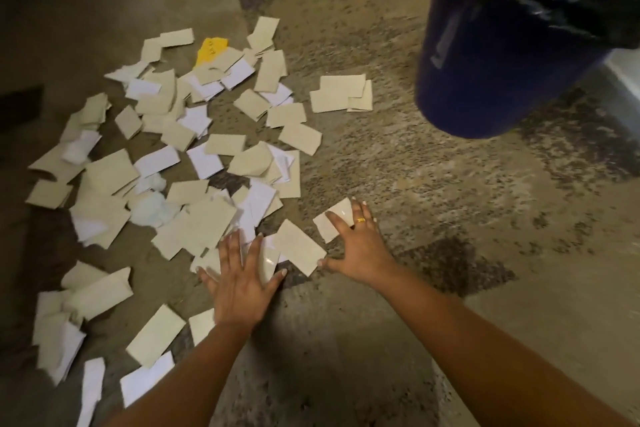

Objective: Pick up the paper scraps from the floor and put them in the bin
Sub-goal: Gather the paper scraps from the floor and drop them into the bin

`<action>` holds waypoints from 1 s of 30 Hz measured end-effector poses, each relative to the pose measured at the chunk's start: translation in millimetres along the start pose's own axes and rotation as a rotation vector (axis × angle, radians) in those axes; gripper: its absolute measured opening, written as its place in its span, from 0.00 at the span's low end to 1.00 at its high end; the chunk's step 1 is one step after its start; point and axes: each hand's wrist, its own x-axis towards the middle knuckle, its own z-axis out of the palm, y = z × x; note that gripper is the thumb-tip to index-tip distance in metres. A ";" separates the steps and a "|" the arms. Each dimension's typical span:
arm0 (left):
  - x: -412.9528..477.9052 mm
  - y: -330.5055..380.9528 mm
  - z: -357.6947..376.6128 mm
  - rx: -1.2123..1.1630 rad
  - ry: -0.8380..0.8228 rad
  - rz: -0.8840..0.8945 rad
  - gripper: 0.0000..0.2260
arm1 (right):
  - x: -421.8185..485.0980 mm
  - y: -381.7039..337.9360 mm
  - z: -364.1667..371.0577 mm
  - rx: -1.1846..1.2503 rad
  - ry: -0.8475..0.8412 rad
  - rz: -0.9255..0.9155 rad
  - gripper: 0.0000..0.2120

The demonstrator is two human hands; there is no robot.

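Head view: left hand (239,288) and right hand (360,250) lie flat, fingers spread, grasping nothing, pressing scraps (298,246) scattered on the floor (415,184). Gathering step, judged early; next, bunch and lift toward the bin (485,73).

Both arms come in from the bottom of the view, bare, with the left forearm (187,371) and right forearm (485,336) angling in toward each other. The left hand (239,284) is palm down, fingers straight and fanned wide, thumb stuck out to the right. The right hand (360,250) sits a bit further ahead, just beside it, also palm down, fingers spread and pretty much straight, thumb pointing left. The hands are close but not touching.
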 end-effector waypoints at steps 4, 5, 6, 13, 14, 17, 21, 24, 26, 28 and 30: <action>4.8 -26.7 -0.6 -0.019 -0.031 -0.091 0.35 | 10.9 -40.9 11.3 -0.031 -0.105 -0.115 0.46; 6.4 -31.0 -0.6 -0.023 -0.050 -0.109 0.35 | 13.4 -48.6 12.9 -0.056 -0.131 -0.136 0.46; 8.5 -34.4 -0.2 -0.026 -0.068 -0.118 0.36 | 17.2 -55.0 13.4 -0.092 -0.156 -0.160 0.46; 15.1 -47.5 1.8 -0.103 -0.253 -0.051 0.41 | 59.1 -75.9 2.4 -0.472 -0.268 -0.366 0.46; 15.1 -48.8 0.9 -0.115 -0.282 -0.045 0.42 | 64.0 -80.7 -1.0 -0.525 -0.273 -0.379 0.46; 19.5 -52.1 -6.4 -0.107 -0.382 -0.014 0.42 | 79.7 -97.0 -8.6 -0.660 -0.284 -0.420 0.51; 28.0 -57.0 -13.1 -0.129 -0.524 0.023 0.39 | 87.6 -105.1 -7.7 -0.734 -0.318 -0.420 0.55; 30.8 -60.4 -16.7 -0.153 -0.586 0.058 0.40 | 84.8 -111.4 -10.6 -0.747 -0.340 -0.391 0.54; 30.0 -62.5 -19.3 -0.165 -0.610 0.064 0.40 | 82.1 -121.2 -10.7 -0.711 -0.341 -0.369 0.50; 28.2 -63.7 -18.7 -0.175 -0.611 0.076 0.40 | 79.4 -129.0 -7.6 -0.659 -0.312 -0.347 0.45; 26.2 -66.1 -16.5 -0.172 -0.608 0.079 0.39 | 79.0 -135.5 -7.6 -0.627 -0.299 -0.364 0.40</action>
